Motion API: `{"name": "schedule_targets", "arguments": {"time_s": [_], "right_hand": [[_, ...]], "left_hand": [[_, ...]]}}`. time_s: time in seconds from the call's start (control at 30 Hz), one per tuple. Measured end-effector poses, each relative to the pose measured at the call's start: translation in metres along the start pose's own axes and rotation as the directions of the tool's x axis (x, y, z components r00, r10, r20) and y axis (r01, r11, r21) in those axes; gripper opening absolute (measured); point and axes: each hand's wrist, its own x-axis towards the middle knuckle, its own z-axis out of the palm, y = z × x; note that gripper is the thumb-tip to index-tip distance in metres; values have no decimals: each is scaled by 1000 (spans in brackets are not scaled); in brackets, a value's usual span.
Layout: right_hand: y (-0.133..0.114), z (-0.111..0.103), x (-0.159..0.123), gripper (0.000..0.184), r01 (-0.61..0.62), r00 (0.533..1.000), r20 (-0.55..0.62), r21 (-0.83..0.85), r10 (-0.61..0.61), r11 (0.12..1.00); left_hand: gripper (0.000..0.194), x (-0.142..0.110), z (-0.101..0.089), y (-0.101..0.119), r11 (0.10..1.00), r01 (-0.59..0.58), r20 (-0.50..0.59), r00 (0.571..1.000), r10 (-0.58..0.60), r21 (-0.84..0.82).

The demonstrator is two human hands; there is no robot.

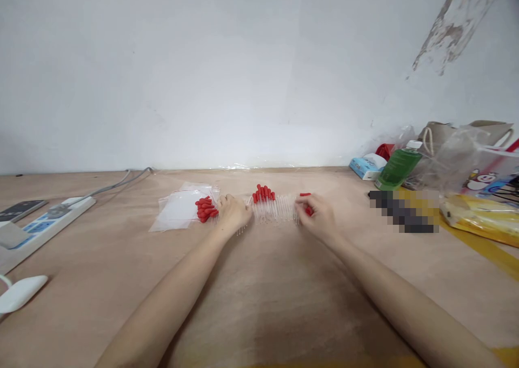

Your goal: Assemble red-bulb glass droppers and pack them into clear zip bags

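A row of clear glass droppers [275, 210] lies on the wooden table [263, 292], some topped with red rubber bulbs [263, 193]. My left hand [233, 214] rests curled at the row's left end, touching the droppers. Just left of it, loose red bulbs [206, 209] lie in a pile on clear plastic bags [180, 211]. My right hand [316, 215] is closed at the row's right end, with red bulbs [307, 203] showing between its fingers.
A white power strip [44, 222], a phone [20, 209] and a white plug [20, 293] lie at the left. At the right are a green bottle [397, 168], a blue-white box [367, 167], plastic and paper bags [466, 152], and a yellow packet [482, 216]. A white wall stands behind.
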Motion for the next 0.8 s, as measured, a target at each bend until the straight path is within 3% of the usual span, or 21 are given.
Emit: {"name": "schedule_targets", "arguments": {"time_s": [0.07, 0.13, 0.23, 0.37, 0.47, 0.67, 0.8], "right_hand": [[22, -10, 23, 16, -203, 979, -34, -116, 201, 972], [46, -16, 45, 17, -449, 881, 59, -204, 469, 870], [75, -17, 66, 14, -566, 791, 115, -232, 600, 791], [93, -7, 74, 10, -641, 713, 176, -227, 678, 733], [97, -1, 74, 10, -672, 680, 218, -194, 700, 714], [97, 1, 74, 11, -710, 658, 254, -106, 709, 696], [85, -8, 77, 9, -704, 681, 278, -8, 677, 711]], "left_hand": [[37, -10, -7, -13, 999, -34, 17, 999, 34, -13], [32, -24, -13, -25, 997, -76, 26, 997, 77, -27], [24, -50, -17, -37, 974, -204, -21, 979, 203, -97], [19, -75, -12, -41, 891, -364, -147, 931, 335, -272], [17, -83, -5, -38, 849, -402, -152, 916, 372, -343], [21, -84, 4, -36, 794, -494, -209, 870, 447, -354], [27, -84, 6, -39, 766, -530, -212, 848, 485, -364]]}}
